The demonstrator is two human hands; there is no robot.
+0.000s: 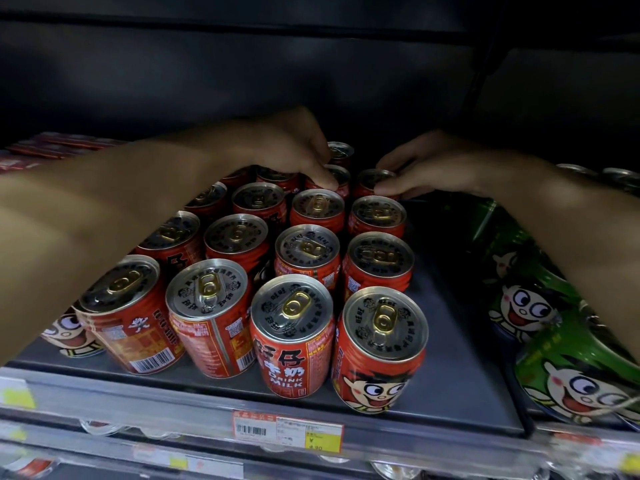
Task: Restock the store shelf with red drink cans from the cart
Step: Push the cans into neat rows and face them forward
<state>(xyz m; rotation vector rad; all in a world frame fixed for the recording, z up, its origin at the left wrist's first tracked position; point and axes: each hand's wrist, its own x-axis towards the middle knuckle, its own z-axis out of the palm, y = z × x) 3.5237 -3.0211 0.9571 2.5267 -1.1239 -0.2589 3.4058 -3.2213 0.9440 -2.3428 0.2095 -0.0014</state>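
Red drink cans [292,341] stand in rows on a dark, flat, matte shelf [460,358], each a short metal cylinder with a dull silver lid and a gold pull tab. Their long axes run upright, lids up; printed faces turn various ways, the near right can [379,351] showing a cartoon face toward the front, its neighbour the words "DRINK MILK". The rows run from the near edge toward the dark back of the shelf.

The left hand [291,150] reaches over the rows to the far end, its fingers curled down onto the lid and rim of a far can [329,178]. The right hand [429,168] comes in from the right, thumb and fingertips pinching the rim of the farthest can in the right row [375,183].

Right of the red rows lies a bare strip of shelf, then green cans [568,368] with glossy cartoon print, leaning in view. A clear plastic rail [156,407] with a price label [289,431] lines the near edge. The next shelf overhead [311,26] leaves low room above the lids.
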